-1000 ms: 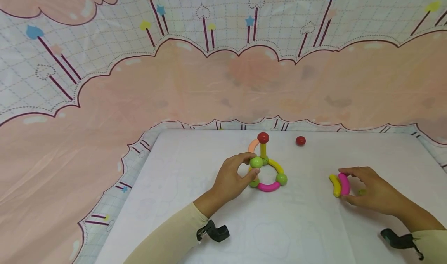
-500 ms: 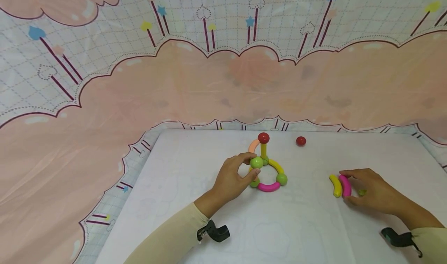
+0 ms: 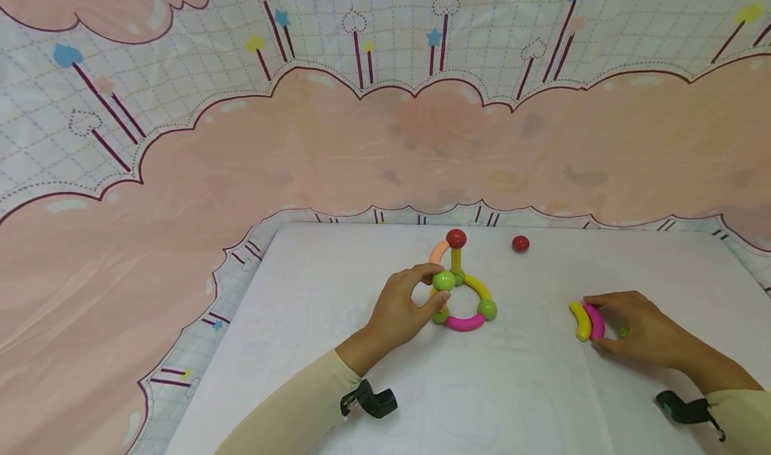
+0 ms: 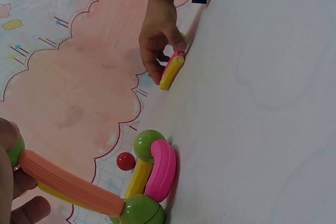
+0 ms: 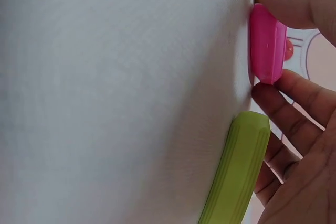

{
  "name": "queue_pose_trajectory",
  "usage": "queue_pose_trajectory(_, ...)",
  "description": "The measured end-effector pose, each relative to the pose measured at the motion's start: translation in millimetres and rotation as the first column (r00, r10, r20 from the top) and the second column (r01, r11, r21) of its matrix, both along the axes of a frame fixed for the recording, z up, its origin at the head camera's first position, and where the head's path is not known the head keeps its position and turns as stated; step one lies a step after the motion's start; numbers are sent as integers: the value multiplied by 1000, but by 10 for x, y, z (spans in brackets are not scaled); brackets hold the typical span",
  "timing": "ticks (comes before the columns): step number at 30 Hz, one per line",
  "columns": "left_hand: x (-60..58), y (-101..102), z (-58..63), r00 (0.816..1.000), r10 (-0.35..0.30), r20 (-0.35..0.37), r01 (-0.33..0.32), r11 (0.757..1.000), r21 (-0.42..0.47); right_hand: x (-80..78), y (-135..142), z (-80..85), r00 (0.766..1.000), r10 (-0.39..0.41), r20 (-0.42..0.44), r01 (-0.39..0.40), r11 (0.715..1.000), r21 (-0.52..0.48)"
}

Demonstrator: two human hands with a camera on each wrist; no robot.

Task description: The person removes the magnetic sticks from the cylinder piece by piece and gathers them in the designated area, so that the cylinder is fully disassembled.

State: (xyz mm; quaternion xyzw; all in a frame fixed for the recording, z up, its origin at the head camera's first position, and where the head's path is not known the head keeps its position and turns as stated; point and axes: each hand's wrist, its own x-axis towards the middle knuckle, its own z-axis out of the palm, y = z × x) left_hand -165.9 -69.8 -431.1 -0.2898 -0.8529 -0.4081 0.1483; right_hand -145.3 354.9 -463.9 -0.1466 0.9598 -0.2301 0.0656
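My left hand (image 3: 397, 308) pinches a green ball (image 3: 444, 281) between thumb and fingers. The ball sits at the end of an orange stick (image 4: 73, 182) on a toy build of sticks and balls, whose ring includes a pink curved stick (image 3: 465, 323) and a yellow curved stick (image 3: 478, 286). From the ring's back rises a yellow stick (image 3: 456, 261) topped by a red ball (image 3: 456, 238). At the right, my right hand (image 3: 644, 328) grips a loose pink curved stick (image 5: 268, 45) by its ends, beside a yellow one (image 3: 580, 321).
A lone red ball (image 3: 521, 243) lies near the back edge of the white table (image 3: 482, 388). A green stick (image 5: 236, 169) lies under my right palm, mostly hidden in the head view. Behind the table hangs a patterned cloth (image 3: 361, 154).
The pink stick in my right hand has come down slightly beside the loose yellow one. My left hand holds still on the green ball; the head view has shifted a little.
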Motion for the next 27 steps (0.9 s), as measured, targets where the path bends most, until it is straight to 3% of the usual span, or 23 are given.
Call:
queue_pose_trajectory(12,5,3,-11,1000,-1,26,1,1000,3,0,-100,81,999,6,-35,-6,1000,3)
queue_pose_trajectory(22,9,-16,-35,999,1,48,-1,1000,-3,-17,-565,229,998,29,-55,-33,997,-66)
queue_pose_trajectory(27,-12,-26,-61,998,-14,55,12,999,34,-31,-820,266,993,43,-112,-51,996,-67)
